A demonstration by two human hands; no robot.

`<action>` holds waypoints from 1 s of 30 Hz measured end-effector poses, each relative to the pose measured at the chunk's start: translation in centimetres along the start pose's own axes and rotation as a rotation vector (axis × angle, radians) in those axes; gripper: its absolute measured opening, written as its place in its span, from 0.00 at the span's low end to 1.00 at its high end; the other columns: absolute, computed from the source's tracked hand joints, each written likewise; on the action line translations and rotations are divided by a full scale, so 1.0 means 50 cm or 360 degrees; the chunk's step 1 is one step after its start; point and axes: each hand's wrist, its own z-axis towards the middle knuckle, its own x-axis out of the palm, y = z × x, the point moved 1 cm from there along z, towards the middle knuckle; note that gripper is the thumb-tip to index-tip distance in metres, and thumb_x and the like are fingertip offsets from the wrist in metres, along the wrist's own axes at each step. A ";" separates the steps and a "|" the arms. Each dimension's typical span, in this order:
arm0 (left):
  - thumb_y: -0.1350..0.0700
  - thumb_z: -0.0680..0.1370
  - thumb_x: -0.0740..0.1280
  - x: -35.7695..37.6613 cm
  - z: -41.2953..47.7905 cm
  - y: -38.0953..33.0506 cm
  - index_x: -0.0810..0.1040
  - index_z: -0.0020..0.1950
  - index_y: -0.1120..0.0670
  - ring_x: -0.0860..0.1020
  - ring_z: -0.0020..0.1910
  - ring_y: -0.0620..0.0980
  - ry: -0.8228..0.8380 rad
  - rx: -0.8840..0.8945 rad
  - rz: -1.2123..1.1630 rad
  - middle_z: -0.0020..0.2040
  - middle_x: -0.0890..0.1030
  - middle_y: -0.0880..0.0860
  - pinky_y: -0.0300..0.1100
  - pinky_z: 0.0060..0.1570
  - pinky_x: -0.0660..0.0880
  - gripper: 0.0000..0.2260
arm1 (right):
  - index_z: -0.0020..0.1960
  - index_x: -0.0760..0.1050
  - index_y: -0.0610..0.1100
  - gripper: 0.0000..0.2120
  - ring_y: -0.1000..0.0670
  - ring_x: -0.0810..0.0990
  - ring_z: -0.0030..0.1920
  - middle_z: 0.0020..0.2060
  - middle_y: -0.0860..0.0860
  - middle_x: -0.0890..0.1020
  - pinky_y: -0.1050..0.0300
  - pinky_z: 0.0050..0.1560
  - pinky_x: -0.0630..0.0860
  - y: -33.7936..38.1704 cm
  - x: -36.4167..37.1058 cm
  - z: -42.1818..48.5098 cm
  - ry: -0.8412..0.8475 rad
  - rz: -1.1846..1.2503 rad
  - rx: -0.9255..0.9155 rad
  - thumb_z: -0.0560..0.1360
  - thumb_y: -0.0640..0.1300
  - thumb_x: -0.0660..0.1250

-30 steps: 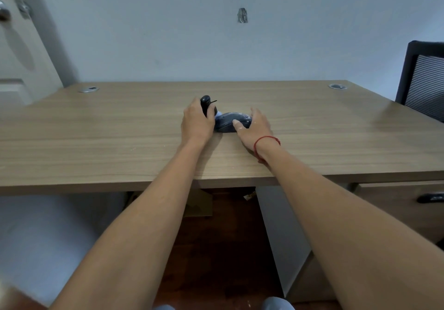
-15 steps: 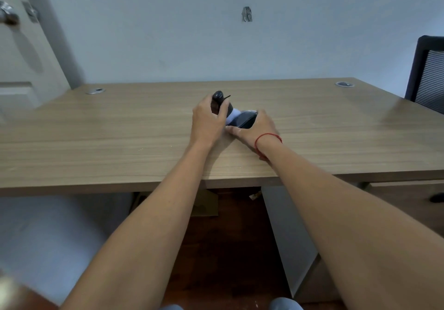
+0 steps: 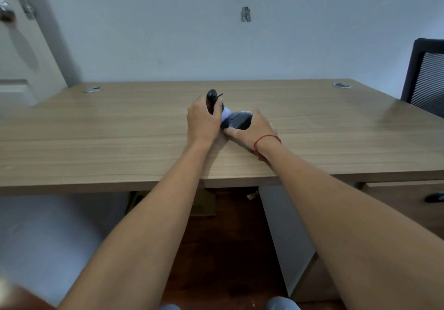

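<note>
My left hand (image 3: 203, 120) grips a small black tool (image 3: 212, 97) whose rounded top and a thin black prong stick out above my fingers. Its light blue lower end (image 3: 226, 115) meets a dark grey computer mouse (image 3: 240, 120) lying on the wooden desk (image 3: 120, 136). My right hand (image 3: 253, 129), with a red string round the wrist, holds the mouse from its right side, thumb along the near edge. What the tool's tip touches is hidden.
Two round cable grommets (image 3: 92, 89) (image 3: 341, 85) sit at the desk's back corners. A black mesh chair (image 3: 427, 81) stands at the right, a door (image 3: 16, 45) at the left, and a drawer with a dark handle (image 3: 433, 198) under the desk's right side.
The mouse has been tipped up slightly and turned under my right hand. My left hand keeps the tool against it. The camera view has shifted a little.
</note>
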 end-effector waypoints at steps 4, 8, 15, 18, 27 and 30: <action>0.53 0.76 0.67 0.002 0.002 0.002 0.76 0.42 0.62 0.77 0.39 0.57 0.0071 0.0009 -0.0018 0.38 0.80 0.58 0.44 0.38 0.71 0.12 | 0.61 0.67 0.48 0.31 0.45 0.75 0.58 0.52 0.53 0.76 0.45 0.64 0.71 0.001 -0.004 0.001 0.0039 -0.0079 -0.0064 0.64 0.61 0.70; 0.53 0.76 0.68 -0.002 0.000 0.000 0.74 0.39 0.61 0.74 0.36 0.55 0.0023 -0.0033 0.0031 0.35 0.77 0.56 0.39 0.35 0.65 0.12 | 0.63 0.66 0.47 0.33 0.45 0.74 0.60 0.56 0.51 0.77 0.44 0.65 0.70 0.000 -0.004 0.001 0.0045 -0.0071 -0.0058 0.64 0.61 0.70; 0.52 0.75 0.67 0.000 0.005 0.010 0.74 0.38 0.60 0.75 0.35 0.58 0.0053 -0.0024 0.0158 0.34 0.78 0.56 0.48 0.37 0.72 0.12 | 0.61 0.67 0.47 0.31 0.46 0.74 0.57 0.55 0.51 0.77 0.45 0.64 0.70 0.002 -0.003 0.001 0.0033 -0.0098 -0.0076 0.64 0.62 0.69; 0.52 0.75 0.68 -0.001 0.001 -0.004 0.74 0.37 0.61 0.74 0.33 0.56 0.0021 0.0040 -0.0004 0.32 0.77 0.57 0.46 0.35 0.70 0.14 | 0.62 0.68 0.48 0.33 0.45 0.75 0.59 0.57 0.51 0.78 0.45 0.64 0.70 0.001 -0.001 0.003 0.0023 -0.0103 -0.0073 0.63 0.63 0.69; 0.51 0.75 0.68 -0.003 0.004 0.004 0.75 0.38 0.59 0.78 0.37 0.55 0.0050 -0.0081 0.0019 0.35 0.80 0.55 0.44 0.37 0.73 0.13 | 0.60 0.68 0.49 0.30 0.45 0.76 0.56 0.54 0.51 0.78 0.44 0.61 0.73 0.000 -0.002 0.001 0.0052 -0.0073 -0.0087 0.62 0.61 0.68; 0.50 0.74 0.68 0.002 0.004 0.008 0.76 0.38 0.57 0.76 0.37 0.53 0.0138 -0.0084 0.0109 0.35 0.79 0.53 0.41 0.36 0.71 0.11 | 0.60 0.70 0.50 0.30 0.45 0.76 0.56 0.54 0.51 0.79 0.44 0.61 0.73 0.000 -0.005 0.003 0.0072 -0.0083 -0.0103 0.62 0.62 0.67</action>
